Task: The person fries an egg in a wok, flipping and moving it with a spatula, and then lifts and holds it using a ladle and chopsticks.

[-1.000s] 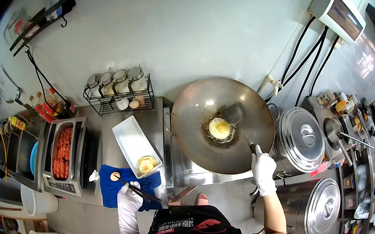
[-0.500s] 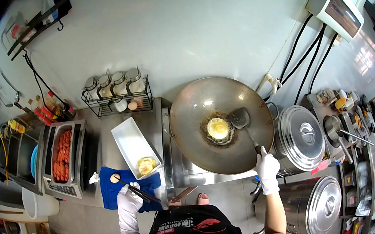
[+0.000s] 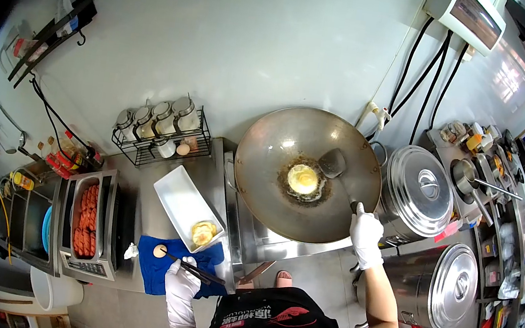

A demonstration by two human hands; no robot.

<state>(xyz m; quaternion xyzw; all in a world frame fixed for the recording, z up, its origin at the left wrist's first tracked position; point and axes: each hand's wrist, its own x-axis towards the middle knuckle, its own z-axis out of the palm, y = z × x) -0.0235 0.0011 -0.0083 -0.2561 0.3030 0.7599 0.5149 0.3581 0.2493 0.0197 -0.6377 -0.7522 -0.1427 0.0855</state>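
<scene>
A large wok [image 3: 265,197] holds a fried egg [image 3: 303,179] in a dark oily patch. My gloved right hand [image 3: 366,237] grips the handle of a spatula [image 3: 332,163], whose blade rests in the wok just right of the egg. My gloved left hand [image 3: 182,286] is closed around dark chopsticks [image 3: 205,274] above a blue cloth [image 3: 155,274]. Near the chopstick tips, a whole egg [image 3: 160,251] lies on the cloth. A white rectangular tray [image 3: 180,198] beside the cloth has fried egg [image 3: 203,233] at its near end.
Behind the tray stands a wire rack [image 3: 139,154] with jars. Further left, a steel container [image 3: 86,220] holds reddish food. Lidded pots [image 3: 419,192] stand close to the wok's right side, with shelves [image 3: 505,262] beyond them. A wall box with black cables hangs above.
The spatula blade has moved off the egg's edge to its right, and the egg now shows a paler, more covered yolk. My left hand has stayed nearly still with the chopsticks.
</scene>
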